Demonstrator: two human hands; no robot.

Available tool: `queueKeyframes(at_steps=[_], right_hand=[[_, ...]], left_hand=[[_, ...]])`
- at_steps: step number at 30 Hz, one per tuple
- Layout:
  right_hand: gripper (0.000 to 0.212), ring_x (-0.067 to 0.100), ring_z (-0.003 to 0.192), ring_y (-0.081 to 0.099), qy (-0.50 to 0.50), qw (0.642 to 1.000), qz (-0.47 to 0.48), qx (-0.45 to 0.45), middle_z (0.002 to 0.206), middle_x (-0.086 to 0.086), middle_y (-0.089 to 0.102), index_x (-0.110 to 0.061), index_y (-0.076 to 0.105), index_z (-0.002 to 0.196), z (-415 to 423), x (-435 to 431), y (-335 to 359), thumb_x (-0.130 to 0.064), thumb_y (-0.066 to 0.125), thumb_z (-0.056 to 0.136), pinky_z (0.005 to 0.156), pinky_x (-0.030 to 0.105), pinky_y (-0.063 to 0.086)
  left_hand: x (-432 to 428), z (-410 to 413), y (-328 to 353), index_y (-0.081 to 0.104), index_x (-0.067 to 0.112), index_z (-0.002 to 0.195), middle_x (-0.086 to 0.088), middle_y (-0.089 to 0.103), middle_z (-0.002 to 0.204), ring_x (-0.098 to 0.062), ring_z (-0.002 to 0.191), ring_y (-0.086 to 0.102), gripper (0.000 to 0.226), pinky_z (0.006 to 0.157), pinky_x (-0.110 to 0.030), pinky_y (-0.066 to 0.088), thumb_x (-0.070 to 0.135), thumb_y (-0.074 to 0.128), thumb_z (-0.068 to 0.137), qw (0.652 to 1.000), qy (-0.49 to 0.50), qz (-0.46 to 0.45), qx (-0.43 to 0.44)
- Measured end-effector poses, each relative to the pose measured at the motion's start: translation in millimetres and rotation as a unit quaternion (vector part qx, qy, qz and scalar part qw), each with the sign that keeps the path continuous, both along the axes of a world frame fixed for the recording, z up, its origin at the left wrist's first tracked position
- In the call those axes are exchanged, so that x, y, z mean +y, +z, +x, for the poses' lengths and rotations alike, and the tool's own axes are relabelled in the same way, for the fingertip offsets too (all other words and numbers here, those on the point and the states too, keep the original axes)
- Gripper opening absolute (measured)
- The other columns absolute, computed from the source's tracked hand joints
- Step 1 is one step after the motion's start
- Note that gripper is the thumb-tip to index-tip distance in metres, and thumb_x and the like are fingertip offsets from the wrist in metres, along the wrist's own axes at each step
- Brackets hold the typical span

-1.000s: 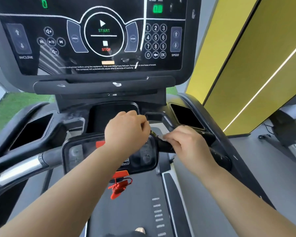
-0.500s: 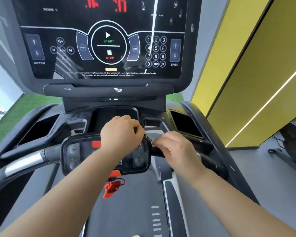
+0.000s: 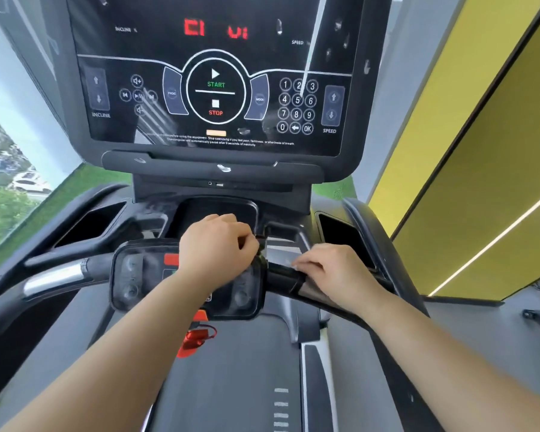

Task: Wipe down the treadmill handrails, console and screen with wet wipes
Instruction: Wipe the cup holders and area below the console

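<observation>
Two bare hands at the cross handrail of one treadmill, under its one big screen (image 3: 215, 88).

The left hand (image 3: 219, 247) sits on the right end of the small control panel (image 3: 138, 275) in the middle of the handrail (image 3: 281, 277). Its fingers are curled tight, thumb against forefinger, nipping at something small and dark at the panel's edge; I cannot tell what. The right hand (image 3: 337, 269) lies just to the right, over the black bar. Its fingers are bent, with a pale scrap (image 3: 290, 262), perhaps the wipe, under the tips; whether it truly grips I cannot tell. The two hands are close but apart. Farther off are two dark pockets, one left (image 3: 91, 226) and one right (image 3: 340, 235). One red safety clip (image 3: 195, 338) hangs below the panel, over the belt (image 3: 231, 385). A yellow wall (image 3: 480, 151) stands to the right.
</observation>
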State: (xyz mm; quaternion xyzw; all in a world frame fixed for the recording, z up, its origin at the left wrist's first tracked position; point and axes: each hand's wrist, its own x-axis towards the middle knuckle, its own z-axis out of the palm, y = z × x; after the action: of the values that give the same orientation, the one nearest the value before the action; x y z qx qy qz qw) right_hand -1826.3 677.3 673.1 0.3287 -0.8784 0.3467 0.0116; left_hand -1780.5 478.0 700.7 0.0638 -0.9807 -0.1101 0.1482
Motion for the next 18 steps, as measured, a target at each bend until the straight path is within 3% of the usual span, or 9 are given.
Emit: queueKeyframes(at_steps=[5, 11, 18], right_hand=[[0.013, 0.011, 0.081, 0.062, 0.036, 0.999, -0.033, -0.002, 0.085, 0.000, 0.070, -0.011, 0.076, 0.094, 4.4, -27.5, 3.6, -0.014, 0.066, 0.088, 0.076, 0.020, 0.047], [0.012, -0.007, 0.079, 0.059, 0.032, 0.996, -0.015, -0.085, 0.086, -0.009, 0.068, -0.014, 0.076, 0.094, -5.4, 4.7, 4.8, -0.014, 0.066, 0.088, 0.077, 0.003, 0.041], [0.015, 0.018, 0.076, 0.064, 0.064, 0.990, -0.081, 0.092, 0.080, 0.002, 0.068, -0.007, 0.075, 0.087, 12.9, -19.6, -13.0, -0.014, 0.062, 0.086, 0.069, 0.032, 0.053]], left_hand=[[1.9, -3.0, 0.1, 0.064, 0.023, 0.068, 0.005, 0.055, 0.073, -0.014, 0.075, 0.052, 0.029, 0.053, -0.021, 0.034, 0.032, 0.046, 0.089, 1.000, 0.009, -0.006, -0.007], [-1.0, -4.6, 2.0, 0.067, 0.027, 0.078, 0.006, 0.057, 0.080, -0.012, 0.079, 0.053, 0.027, 0.058, -0.022, 0.040, 0.036, 0.046, 0.090, 0.999, -0.001, -0.003, -0.039], [-1.8, -8.0, 5.5, 0.068, 0.026, 0.079, 0.005, 0.057, 0.082, -0.014, 0.077, 0.055, 0.027, 0.062, -0.027, 0.047, 0.035, 0.046, 0.090, 0.997, 0.005, 0.007, -0.071]])
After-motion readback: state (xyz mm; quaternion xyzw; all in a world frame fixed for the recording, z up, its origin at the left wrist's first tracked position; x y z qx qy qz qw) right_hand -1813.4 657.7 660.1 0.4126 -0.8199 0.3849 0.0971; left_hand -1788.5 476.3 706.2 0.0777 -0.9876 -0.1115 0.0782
